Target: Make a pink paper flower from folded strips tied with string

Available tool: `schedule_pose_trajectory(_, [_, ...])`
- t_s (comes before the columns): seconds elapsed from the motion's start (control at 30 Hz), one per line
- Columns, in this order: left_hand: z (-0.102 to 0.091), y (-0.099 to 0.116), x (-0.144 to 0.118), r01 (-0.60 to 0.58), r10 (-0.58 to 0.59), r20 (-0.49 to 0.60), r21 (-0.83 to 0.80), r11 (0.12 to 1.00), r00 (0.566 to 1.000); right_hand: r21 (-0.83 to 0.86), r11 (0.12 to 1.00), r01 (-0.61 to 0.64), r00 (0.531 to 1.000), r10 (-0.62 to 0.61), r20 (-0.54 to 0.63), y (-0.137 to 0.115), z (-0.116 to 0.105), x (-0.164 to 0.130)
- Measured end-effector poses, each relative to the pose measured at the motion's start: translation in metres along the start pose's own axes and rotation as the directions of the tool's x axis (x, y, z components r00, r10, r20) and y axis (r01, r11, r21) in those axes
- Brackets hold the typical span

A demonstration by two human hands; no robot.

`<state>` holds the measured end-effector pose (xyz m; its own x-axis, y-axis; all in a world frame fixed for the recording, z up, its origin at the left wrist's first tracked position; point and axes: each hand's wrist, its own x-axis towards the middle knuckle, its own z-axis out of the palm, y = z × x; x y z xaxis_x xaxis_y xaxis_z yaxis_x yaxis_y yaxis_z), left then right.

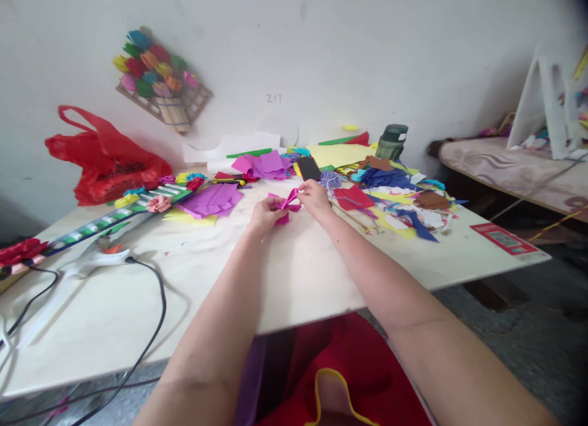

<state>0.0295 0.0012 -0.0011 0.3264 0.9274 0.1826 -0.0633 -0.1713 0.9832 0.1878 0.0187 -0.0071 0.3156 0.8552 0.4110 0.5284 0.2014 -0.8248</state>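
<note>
Both arms reach out over the white table. Between my hands is a bright magenta piece of folded crepe paper (290,201) with looped, petal-like ends. My left hand (267,215) pinches its left side, fingers closed. On the upper right, my right hand (314,196) grips the paper's edge between thumb and fingers. The fingers partly cover the paper, so its full shape is hidden. Just behind my right hand lie a dark phone (309,168) and a ball of lavender yarn (331,180). A stack of purple paper sheets (210,201) lies left of my hands.
Colourful paper scraps (390,187) cover the table's right side, near a dark green bottle (392,142). At left are a red plastic bag (113,163), a strip with paper flowers (158,204), and a white corded glue gun (98,264). Its black cable (162,310) drops over the front edge.
</note>
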Motion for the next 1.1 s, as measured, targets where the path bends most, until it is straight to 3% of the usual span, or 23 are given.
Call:
schedule_pose_trajectory(0.33, [-0.001, -0.005, 0.003, -0.035, 0.036, -0.004, 0.050, 0.998, 0.999, -0.019, 0.999, 0.030, 0.999, -0.030, -0.024, -0.002, -0.001, -0.001])
schedule_pose_trajectory(0.77, [-0.002, -0.010, 0.007, -0.052, 0.057, -0.041, 0.115, 0.992, 0.998, 0.147, 0.989, -0.035, 0.985, 0.009, 0.170, -0.009, -0.009, -0.006])
schedule_pose_trajectory(1.1, [-0.001, -0.015, 0.010, -0.127, 0.144, -0.048, 0.255, 0.959, 0.988, 0.257, 0.936, -0.242, 0.964, 0.203, 0.169, -0.016, -0.007, -0.010])
